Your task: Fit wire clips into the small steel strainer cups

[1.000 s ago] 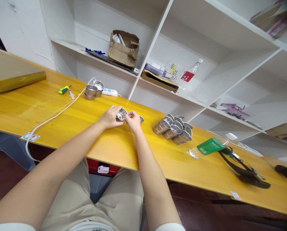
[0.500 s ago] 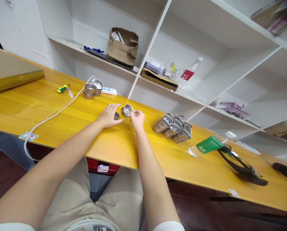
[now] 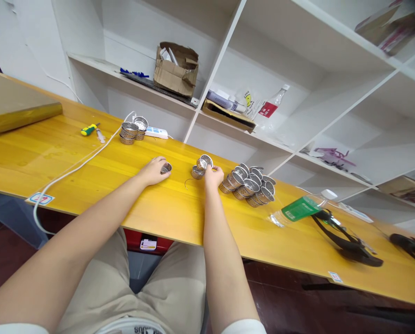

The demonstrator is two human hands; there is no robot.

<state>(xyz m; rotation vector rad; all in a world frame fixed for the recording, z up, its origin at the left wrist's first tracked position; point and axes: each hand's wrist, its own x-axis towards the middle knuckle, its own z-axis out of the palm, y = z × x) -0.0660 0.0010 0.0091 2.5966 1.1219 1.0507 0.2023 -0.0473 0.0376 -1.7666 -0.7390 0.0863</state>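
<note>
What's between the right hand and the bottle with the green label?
In the head view, a cluster of metal cups stands between the right hand and the bottle.

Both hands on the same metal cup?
No: the left hand curls around one perforated metal cup, while the right hand holds a second cup.
</note>
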